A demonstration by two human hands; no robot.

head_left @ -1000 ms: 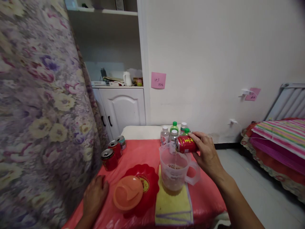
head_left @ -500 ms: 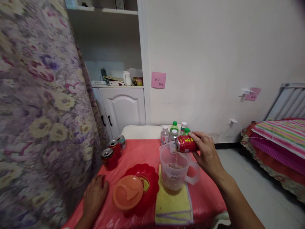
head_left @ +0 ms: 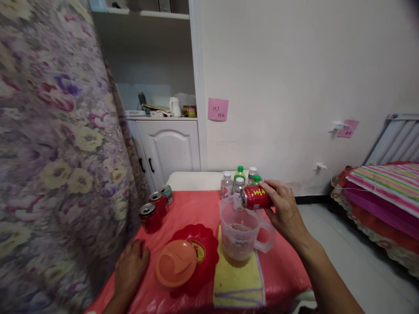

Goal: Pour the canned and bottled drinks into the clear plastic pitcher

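My right hand is wrapped round a red drink can, tipped on its side with its opening to the left. A thin stream of liquid falls from it into a clear plastic measuring jug, which has some brownish liquid inside. The jug stands on a yellow cloth, its handle to the right. On the left part of the table, my left hand lies flat and holds nothing. Beside it an orange lid-like dish rests on a red scalloped plate.
Several cans stand at the table's left edge, among them a dark red can. Behind the jug are several small bottles, one a clear bottle with a white cap. A floral curtain hangs on the left; a bed is at the right.
The stream from the can looks a little thinner. Both hands, the can and the jug hold practically the same positions.
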